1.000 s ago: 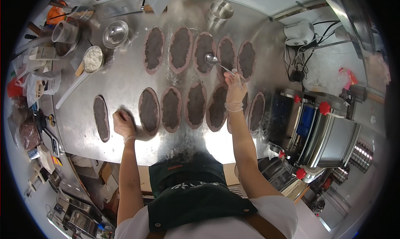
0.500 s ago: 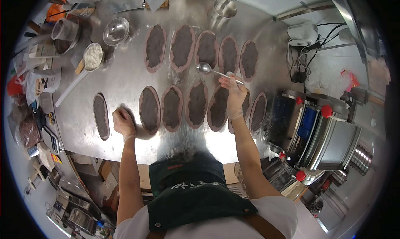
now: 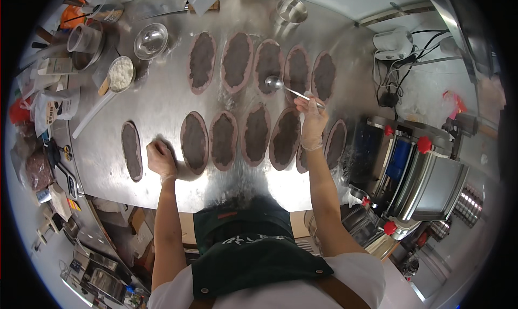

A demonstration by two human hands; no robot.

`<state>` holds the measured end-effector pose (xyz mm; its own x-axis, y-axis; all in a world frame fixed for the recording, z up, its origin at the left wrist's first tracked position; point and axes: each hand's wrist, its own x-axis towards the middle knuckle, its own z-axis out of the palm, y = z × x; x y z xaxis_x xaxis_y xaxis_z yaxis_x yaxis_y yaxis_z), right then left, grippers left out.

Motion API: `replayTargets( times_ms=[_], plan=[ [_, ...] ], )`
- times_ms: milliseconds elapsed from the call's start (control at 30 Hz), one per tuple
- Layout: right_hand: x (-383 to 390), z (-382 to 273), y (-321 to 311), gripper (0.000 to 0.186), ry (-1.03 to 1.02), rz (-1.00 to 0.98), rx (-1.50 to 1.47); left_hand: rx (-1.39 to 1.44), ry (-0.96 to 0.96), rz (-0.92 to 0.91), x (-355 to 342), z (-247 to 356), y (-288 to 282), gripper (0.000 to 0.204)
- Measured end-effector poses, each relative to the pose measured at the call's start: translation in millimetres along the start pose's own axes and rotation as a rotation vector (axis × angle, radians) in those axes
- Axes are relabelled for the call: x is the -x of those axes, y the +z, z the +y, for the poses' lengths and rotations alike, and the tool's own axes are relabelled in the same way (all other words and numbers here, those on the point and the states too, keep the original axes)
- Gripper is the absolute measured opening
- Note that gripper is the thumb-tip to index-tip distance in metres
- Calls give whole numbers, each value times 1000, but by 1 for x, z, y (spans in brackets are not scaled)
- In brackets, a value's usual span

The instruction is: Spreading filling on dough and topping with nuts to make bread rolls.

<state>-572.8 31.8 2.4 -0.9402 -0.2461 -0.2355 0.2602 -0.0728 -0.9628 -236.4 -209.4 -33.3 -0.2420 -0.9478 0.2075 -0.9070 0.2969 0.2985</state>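
My right hand (image 3: 313,123), in a clear thin glove, is closed on the handle of a metal spoon (image 3: 294,92). The spoon's round bowl is over the right side of the middle oval in the far row of pinkish dough sheets (image 3: 268,61); whether it touches is unclear. Each dough oval carries a dark grey spread with a pink rim. My right forearm partly covers ovals in the near row. On the left, my left hand (image 3: 161,159) rests on the table as a fist, between a lone narrow oval (image 3: 130,151) and the near row (image 3: 194,143).
Beyond lie a sieve of white powder (image 3: 121,74), a clear bowl (image 3: 151,41) and a metal cup (image 3: 292,11). A roller machine with red knobs (image 3: 426,174) stands right of the metal table (image 3: 232,186). Bags and tubs (image 3: 83,38) crowd the left edge.
My right hand and the spoon have moved a little to the right, bringing the bowl from the middle oval's lower left to its right side. The left fist stays put.
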Motion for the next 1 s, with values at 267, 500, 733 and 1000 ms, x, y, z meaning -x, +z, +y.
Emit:
replayTargets(
  times_ms=[267,500,733,1000],
  plan=[
    [-19,-2,4,26,-18,-34,-6,19,17,5,1,-3,2,5],
    [-26,-6,19,26,40,-89,49,9,-63,-59,-1,-3,1,8],
    [-4,-21,17,24,28,-200,78,11,-45,-38,2,-8,3,7],
    [-3,-21,-7,22,56,-362,150,9,12,10,1,-7,4,4]
  ],
)
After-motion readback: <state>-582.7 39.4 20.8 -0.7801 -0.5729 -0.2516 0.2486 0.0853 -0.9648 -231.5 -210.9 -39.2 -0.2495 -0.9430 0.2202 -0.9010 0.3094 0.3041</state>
